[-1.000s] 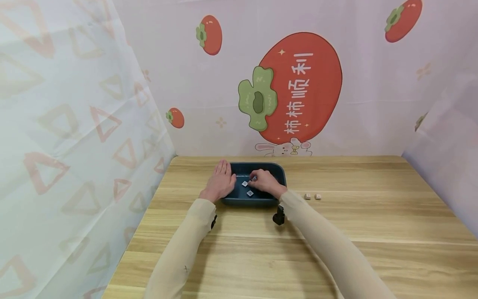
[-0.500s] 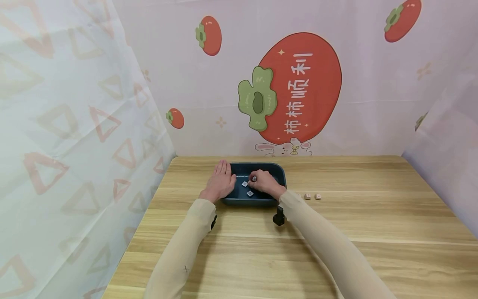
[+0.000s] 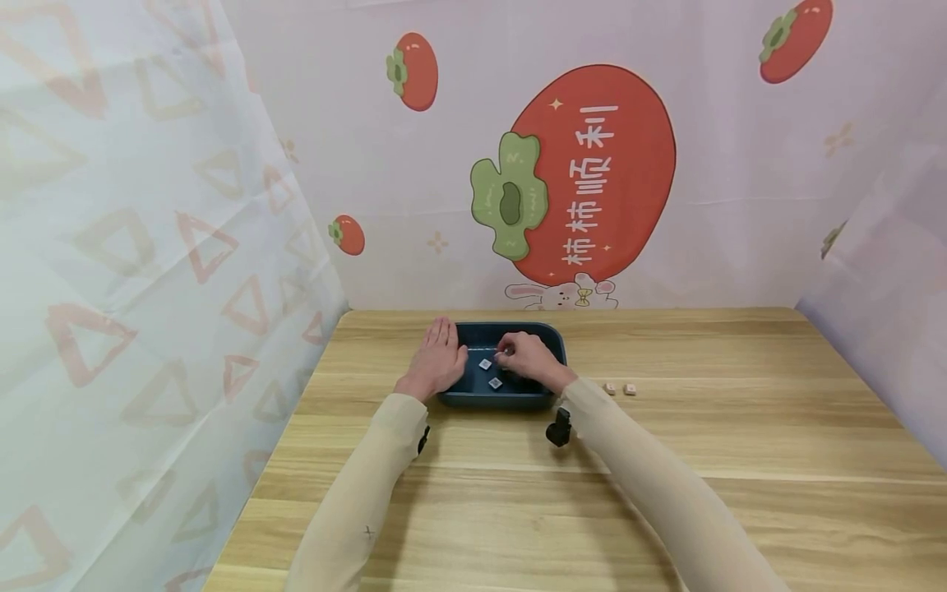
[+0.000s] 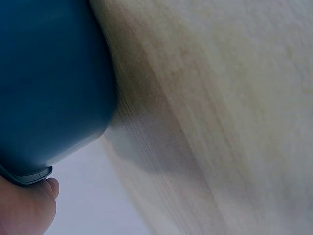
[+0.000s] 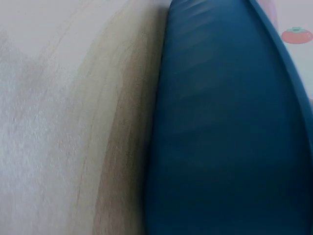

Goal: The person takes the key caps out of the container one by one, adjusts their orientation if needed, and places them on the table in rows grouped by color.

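On the wooden table stands a dark blue rectangular tray [image 3: 494, 400]. My left hand [image 3: 435, 358] rests along its left rim, fingers straight, thumb at the rim. Inside the tray, my right hand [image 3: 528, 359] pinches a small whitish square tile [image 3: 499, 356], mostly hidden by the fingertips. Left of those fingers lies a white square tile [image 3: 484, 364] with a dark mark. Nearer the front wall is another marked tile [image 3: 495, 383]. The left wrist view has the tray's outer wall [image 4: 54, 78] and a bit of hand at its rim; the right wrist view has only the tray's wall [image 5: 220, 122] up close.
Two small pinkish-white tiles [image 3: 630, 390] lie on the wooden table [image 3: 518, 510] right of the tray, one partly beside my right sleeve. A printed cloth wall [image 3: 414, 279] rises behind the table, with others at both sides.
My right hand has lifted slightly and shifted a little right, with the tile at its fingertips. The left hand, the tray and the two other tiles in it stay in place.
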The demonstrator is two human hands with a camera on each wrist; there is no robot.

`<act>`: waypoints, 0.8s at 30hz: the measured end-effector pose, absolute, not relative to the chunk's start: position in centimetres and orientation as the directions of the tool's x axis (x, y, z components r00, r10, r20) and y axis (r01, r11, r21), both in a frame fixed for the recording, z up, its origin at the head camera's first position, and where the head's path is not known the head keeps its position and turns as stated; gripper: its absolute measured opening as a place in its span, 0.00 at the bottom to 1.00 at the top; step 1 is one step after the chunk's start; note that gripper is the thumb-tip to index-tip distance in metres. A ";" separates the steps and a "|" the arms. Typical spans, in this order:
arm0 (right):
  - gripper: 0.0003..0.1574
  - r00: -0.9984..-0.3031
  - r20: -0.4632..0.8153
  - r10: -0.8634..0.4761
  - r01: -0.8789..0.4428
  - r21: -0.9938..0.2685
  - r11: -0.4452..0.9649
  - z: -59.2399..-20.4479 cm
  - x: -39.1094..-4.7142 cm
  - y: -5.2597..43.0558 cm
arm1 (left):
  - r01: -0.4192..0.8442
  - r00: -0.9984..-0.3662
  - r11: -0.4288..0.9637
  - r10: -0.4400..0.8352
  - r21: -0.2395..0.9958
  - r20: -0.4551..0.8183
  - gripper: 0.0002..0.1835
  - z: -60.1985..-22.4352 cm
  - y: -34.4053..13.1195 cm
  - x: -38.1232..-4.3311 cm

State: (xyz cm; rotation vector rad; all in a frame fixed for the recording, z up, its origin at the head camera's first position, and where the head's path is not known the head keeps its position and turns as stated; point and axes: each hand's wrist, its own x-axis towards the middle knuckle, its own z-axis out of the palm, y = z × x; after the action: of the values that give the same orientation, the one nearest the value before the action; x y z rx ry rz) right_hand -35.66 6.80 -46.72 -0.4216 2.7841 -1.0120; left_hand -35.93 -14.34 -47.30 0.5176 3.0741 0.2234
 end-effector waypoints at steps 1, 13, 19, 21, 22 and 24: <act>0.14 -0.950 -0.046 -0.308 -0.204 -0.655 0.728 -46.6 -35.6 6.9 | 0.325 -0.945 0.935 0.327 0.140 0.008 0.36 -47.3 -14.3 -35.9; 0.13 -0.949 0.033 -0.314 -0.263 -0.631 0.730 -45.2 -34.9 8.4 | 0.335 -0.942 0.929 0.336 0.155 0.017 0.35 -47.5 -14.3 -36.0; 0.15 -0.944 0.104 -0.313 -0.309 -0.611 0.729 -44.4 -34.3 9.3 | 0.338 -0.940 0.929 0.339 0.152 0.019 0.35 -47.4 -14.3 -36.0; 0.16 -0.941 0.113 -0.318 -0.317 -0.622 0.716 -44.1 -34.1 9.7 | 0.338 -0.941 0.929 0.339 0.151 0.018 0.35 -47.4 -14.3 -36.0; 0.17 -0.941 0.113 -0.320 -0.317 -0.629 0.709 -44.0 -34.0 9.9 | 0.336 -0.941 0.931 0.337 0.146 0.013 0.35 -47.3 -14.3 -36.0; 0.17 -0.938 0.115 -0.328 -0.322 -0.645 0.693 -43.9 -33.8 10.2 | 0.334 -0.942 0.933 0.336 0.137 0.008 0.35 -47.4 -14.3 -36.0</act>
State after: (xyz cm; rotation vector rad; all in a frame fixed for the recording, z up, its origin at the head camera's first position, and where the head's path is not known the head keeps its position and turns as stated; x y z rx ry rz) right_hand -33.81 10.22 -43.92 -0.5528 2.8825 -1.0959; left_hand -35.95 -14.34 -47.36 0.5325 3.0733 0.2132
